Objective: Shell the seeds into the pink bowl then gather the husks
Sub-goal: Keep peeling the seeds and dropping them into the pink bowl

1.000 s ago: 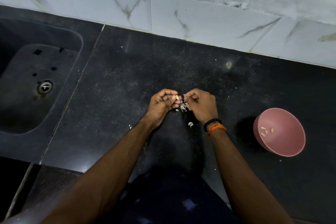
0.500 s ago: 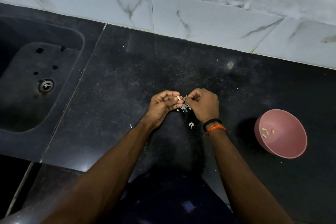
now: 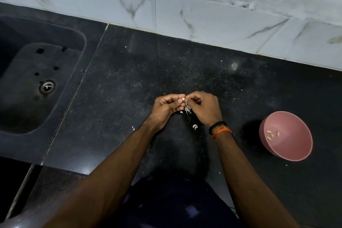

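- Tiled wall behind the black counter; sink at left.
- Pink bowl at right, a few kernels inside.
- Left hand and right hand meet, both pinching a seed.
- Husks beneath the hands.

Both forearms angle inward, left hand and right hand meeting fingertip to fingertip, fingers curled in a pinch.
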Demonstrator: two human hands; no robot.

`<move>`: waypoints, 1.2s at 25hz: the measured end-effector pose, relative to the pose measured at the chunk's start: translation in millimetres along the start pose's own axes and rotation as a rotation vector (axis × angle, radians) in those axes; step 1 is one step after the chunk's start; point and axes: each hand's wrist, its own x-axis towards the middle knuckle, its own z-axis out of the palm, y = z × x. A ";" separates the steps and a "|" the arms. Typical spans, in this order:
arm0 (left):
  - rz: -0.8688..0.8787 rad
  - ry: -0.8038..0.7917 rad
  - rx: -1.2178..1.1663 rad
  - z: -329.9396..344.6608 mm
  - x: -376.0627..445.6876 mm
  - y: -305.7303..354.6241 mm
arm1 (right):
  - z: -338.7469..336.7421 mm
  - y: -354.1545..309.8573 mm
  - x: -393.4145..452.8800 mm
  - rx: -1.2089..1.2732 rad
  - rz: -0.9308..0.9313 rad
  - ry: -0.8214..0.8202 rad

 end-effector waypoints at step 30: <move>0.110 0.007 0.208 2.4 1.6 -8.1 | 8.9 3.3 -0.9 -0.117 0.040 -0.042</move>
